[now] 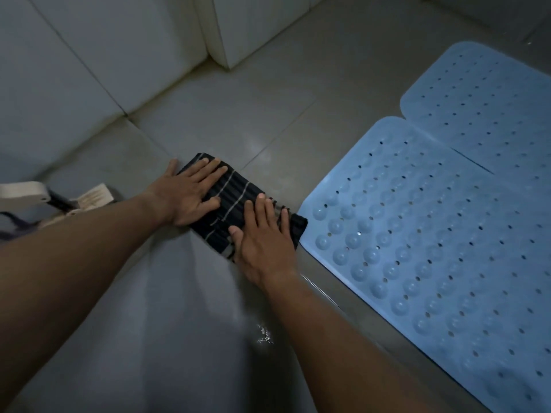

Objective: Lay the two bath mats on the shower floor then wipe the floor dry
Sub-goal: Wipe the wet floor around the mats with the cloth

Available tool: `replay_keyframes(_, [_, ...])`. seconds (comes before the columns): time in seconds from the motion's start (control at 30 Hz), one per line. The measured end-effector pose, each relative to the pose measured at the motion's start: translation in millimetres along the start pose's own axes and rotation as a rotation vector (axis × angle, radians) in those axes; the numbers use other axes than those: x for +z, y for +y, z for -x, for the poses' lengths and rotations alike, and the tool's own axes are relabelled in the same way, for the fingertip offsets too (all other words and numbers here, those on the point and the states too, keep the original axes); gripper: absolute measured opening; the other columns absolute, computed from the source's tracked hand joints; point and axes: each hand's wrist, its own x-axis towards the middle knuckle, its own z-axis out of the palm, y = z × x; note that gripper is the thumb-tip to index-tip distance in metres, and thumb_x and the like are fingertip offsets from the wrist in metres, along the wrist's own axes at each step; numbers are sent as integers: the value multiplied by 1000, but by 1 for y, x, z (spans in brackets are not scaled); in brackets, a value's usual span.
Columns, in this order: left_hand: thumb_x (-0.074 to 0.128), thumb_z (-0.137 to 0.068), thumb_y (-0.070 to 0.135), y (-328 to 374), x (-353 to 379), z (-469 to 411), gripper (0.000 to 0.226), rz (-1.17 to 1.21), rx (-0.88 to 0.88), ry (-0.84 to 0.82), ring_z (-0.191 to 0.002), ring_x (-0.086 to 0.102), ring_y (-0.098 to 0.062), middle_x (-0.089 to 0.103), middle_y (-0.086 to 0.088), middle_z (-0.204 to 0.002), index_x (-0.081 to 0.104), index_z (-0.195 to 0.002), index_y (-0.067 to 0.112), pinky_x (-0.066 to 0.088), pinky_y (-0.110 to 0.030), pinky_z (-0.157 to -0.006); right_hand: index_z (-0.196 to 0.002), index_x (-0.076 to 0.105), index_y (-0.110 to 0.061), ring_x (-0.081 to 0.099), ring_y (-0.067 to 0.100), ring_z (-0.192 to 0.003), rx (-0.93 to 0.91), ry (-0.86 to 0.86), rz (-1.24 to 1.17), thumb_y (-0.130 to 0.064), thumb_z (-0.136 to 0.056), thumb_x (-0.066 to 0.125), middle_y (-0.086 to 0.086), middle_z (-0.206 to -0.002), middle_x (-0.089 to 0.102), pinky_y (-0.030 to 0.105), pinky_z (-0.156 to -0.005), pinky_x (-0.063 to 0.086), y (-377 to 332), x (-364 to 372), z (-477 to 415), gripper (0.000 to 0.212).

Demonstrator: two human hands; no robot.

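Dark, pale-striped folded cloth (238, 210) lies on the grey tiled floor (238, 114), pressed flat under both hands: left hand (190, 195) and right hand (264, 242) rest on it, palms down with fingers spread. Its right end touches the near light-blue perforated rubber mat (432, 248), which meets a second matching mat (489, 114) beyond. White tiled wall (89, 70) bounds the floor's left edge; a white object (26, 192) sits nearby there.

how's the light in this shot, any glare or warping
Head view: dim and bluish overall; the arms throw a dark shadow over the near floor; small wet glints sparkle by the right forearm; wide-angle lens bends the wall tiles and the mats; the cloth is fairly sharp.
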Motion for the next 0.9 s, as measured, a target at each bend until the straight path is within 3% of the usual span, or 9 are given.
replay_keyframes(0.2, [6, -93, 64, 2, -20, -44, 77, -50, -57, -34, -151, -16, -15, -26, 6, -162, -23, -154, 27, -2, -55, -122, -158, 4, -14, -14, 20, -151, -19, 40, -30, -45, -105, 16, 9, -165, -8, 44, -121, -13, 22, -11, -37, 63])
replay_keyframes(0.47, [-18, -69, 69, 8, -32, -53, 92, -63, -76, -122, -151, -18, -18, -32, 3, -158, -30, -147, 22, -2, -56, -121, -157, 2, -10, -16, 22, -150, -67, 45, -125, -39, -103, 25, 11, -164, -10, 44, -118, -19, 29, -17, -39, 66])
replay_keyframes(0.73, [-17, -71, 69, 1, -29, -56, 89, -53, -46, -111, -152, -16, -18, -31, 3, -158, -31, -145, 23, -5, -56, -119, -156, 15, -9, 2, 25, -152, -38, 34, -24, -40, -99, 35, 13, -164, 10, 50, -121, -2, 28, -12, -43, 68])
replay_keyframes(0.9, [-11, -78, 69, -11, -35, -90, 86, 4, 8, -16, -151, -16, -18, -27, 3, -160, -25, -149, 23, -7, -57, -118, -158, 7, -12, -8, 23, -152, 17, 96, -20, -42, -102, 27, 11, -164, -1, 49, -121, -7, 39, -19, -74, 66])
